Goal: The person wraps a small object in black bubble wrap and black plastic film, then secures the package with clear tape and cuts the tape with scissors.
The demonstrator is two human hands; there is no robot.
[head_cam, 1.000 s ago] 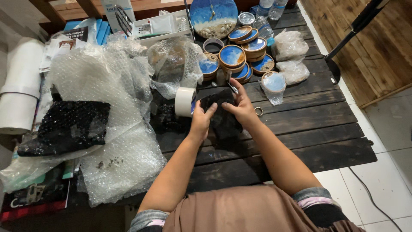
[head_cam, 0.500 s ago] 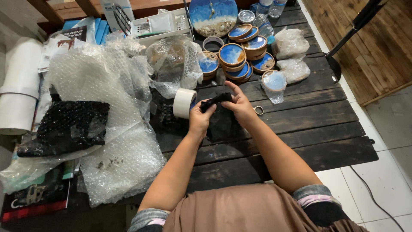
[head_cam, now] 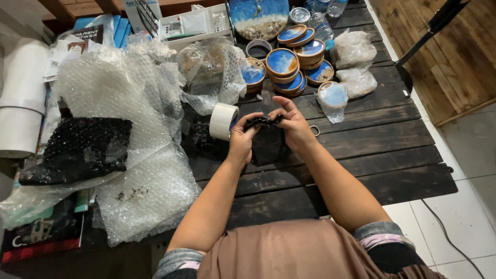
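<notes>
Over the dark wooden table, my left hand and my right hand both pinch the gathered top of a black bubble-wrap bundle. The bundle hangs between my palms, its lower part resting near the table. A white roll of tape stands just left of my left hand. Behind my hands lies a cluster of round wooden coasters with blue resin tops, some stacked.
Clear bubble wrap covers the left side, with a black bubble-wrap sheet on it. Wrapped round items lie at the back right, a white paper roll at far left, a white basket behind.
My hands have squeezed the top of the black bundle together, bunching it tighter and lifting it slightly. Everything else stays where it was.
</notes>
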